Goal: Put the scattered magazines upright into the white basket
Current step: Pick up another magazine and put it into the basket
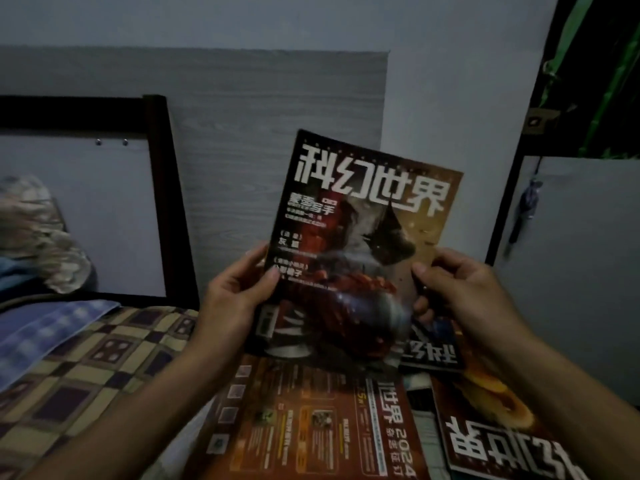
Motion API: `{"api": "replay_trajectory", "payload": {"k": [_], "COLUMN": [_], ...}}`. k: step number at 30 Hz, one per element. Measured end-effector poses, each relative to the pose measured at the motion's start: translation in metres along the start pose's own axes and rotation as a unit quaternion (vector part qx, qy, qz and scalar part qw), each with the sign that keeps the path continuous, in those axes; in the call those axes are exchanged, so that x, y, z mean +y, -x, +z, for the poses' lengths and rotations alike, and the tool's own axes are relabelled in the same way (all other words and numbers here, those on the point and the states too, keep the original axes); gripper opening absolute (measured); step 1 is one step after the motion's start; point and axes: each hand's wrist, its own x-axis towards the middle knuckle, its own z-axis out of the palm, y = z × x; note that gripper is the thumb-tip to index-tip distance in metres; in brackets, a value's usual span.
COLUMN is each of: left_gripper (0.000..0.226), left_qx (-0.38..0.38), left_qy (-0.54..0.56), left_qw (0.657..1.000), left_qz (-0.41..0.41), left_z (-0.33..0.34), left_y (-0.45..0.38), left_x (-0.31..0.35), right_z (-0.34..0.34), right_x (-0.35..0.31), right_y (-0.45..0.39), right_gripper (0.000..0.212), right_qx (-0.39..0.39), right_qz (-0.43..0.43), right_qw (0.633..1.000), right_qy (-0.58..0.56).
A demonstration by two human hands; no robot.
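Observation:
I hold a magazine (360, 216) with a dark red and brown cover and large white characters upright in front of me. My left hand (239, 289) grips its left edge, thumb on the cover. My right hand (460, 289) grips its right edge. Below it lie several scattered magazines: an orange one (311, 424) flat in the middle, a dark one (433, 351) partly under the held one, and another (498, 434) upside down at the lower right. No white basket is in view.
A checked quilt (90, 368) and a blue towel (45, 334) cover the bed at left, with a dark bed frame (169, 188) behind. A grey wall panel (263, 98) stands at the back. A white board (571, 258) leans at right.

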Motion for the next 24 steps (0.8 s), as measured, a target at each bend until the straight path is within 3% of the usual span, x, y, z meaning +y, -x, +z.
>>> {"api": "replay_trajectory", "payload": {"k": [2,6,11,18,24], "left_gripper": [0.021,0.024,0.025,0.026,0.017], "left_qx": [0.047,0.082,0.138,0.159,0.175], "left_qy": [-0.088,-0.225,-0.202,-0.157,-0.225], "left_qw": [0.994,0.971,0.97,0.972,0.956], "left_qz": [0.034,0.025,0.005,0.076,0.068], "left_z": [-0.009,-0.032,-0.047,-0.033,-0.023], "left_y": [-0.007,-0.001,-0.018,-0.141,-0.237], "left_x": [-0.001,-0.029,-0.036,0.016,-0.012], "right_z": [0.016,0.035,0.045,0.074,0.076], "right_x": [0.002,0.029,0.019,-0.015,0.01], "right_y": [0.002,0.012,-0.008,-0.099,-0.183], "right_gripper": [0.013,0.012,0.011,0.016,0.014], "right_qx": [0.011,0.03,0.013,0.03,0.092], "right_qz": [-0.015,0.005,-0.026,-0.115,-0.124], "right_qw": [0.999,0.998,0.999,0.993,0.987], "right_qy": [0.029,0.047,0.044,0.02,0.032]}}
